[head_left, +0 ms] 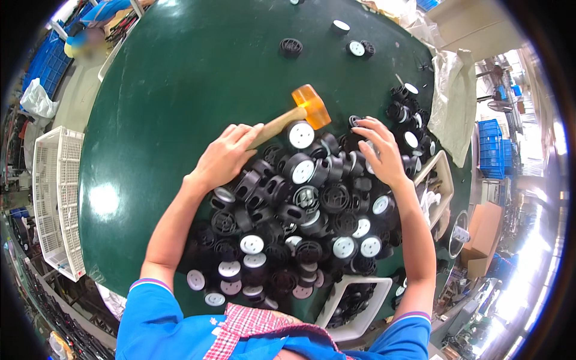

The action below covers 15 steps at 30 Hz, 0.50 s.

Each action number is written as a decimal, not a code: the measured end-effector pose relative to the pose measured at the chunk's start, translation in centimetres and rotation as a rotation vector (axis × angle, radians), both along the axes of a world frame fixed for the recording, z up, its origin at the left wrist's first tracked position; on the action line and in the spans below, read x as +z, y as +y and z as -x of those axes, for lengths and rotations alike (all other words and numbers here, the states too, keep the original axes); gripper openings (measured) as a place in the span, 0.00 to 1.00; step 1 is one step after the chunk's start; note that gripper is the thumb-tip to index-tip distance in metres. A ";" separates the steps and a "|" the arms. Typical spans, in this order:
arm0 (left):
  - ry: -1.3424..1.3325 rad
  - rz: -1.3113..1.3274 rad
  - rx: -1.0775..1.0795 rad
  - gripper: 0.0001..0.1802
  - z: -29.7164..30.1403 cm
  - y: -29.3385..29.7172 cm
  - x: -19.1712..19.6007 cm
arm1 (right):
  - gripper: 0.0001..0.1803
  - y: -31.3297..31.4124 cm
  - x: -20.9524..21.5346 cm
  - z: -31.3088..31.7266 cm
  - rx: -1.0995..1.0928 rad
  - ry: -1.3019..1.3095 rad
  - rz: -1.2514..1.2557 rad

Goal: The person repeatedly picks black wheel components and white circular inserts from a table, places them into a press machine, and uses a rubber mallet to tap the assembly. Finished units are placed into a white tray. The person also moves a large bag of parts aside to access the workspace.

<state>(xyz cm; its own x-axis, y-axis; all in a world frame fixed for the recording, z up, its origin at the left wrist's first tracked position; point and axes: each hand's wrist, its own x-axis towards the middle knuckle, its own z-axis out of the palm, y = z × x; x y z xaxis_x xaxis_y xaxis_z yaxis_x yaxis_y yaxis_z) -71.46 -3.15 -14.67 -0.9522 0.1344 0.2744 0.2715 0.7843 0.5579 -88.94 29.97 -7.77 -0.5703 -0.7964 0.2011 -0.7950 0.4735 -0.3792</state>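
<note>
A mallet with an orange, see-through head [311, 107] and a wooden handle [277, 127] lies tilted at the far edge of a heap of parts. My left hand [225, 157] is closed round the near end of that handle. Bent but apart, the fingers of my right hand [384, 153] reach over the right side of the heap, close to a small black part [355, 122]. What lies under that palm is partly hidden. Black round wheel-like parts [335, 197], some with white disc faces [300, 135], make up the heap between my forearms.
Everything rests on a green table [156, 90]. A white bin [382, 294] of black parts stands near me, and another pale bin [445, 186] sits right. More parts [410, 139] lie far right beside plastic sheeting [450, 102]. A white crate [57, 204] stands left.
</note>
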 end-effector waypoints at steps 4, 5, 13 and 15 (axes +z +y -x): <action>0.168 0.035 0.184 0.32 5.8 -3.6 0.1 | 0.18 3.9 -0.3 6.2 -0.282 0.096 0.133; 0.209 0.038 0.240 0.31 8.3 -5.0 -0.1 | 0.19 5.7 -1.0 8.3 -0.379 0.157 0.138; 0.224 0.125 0.665 0.19 32.1 -17.7 -6.0 | 0.37 17.4 -7.4 23.0 -0.903 -0.014 0.212; 0.109 0.191 0.678 0.25 36.4 -17.0 -5.5 | 0.39 17.2 -7.5 24.6 -0.885 -0.060 0.272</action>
<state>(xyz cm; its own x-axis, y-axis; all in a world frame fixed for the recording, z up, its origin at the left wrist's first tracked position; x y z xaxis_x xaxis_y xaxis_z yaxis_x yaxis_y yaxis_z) -107.82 -20.15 -20.18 -0.8116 -0.4221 0.4039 -0.2640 0.8817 0.3909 -113.50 47.13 -15.32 -0.9635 0.0045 0.2677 -0.1616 0.7873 -0.5950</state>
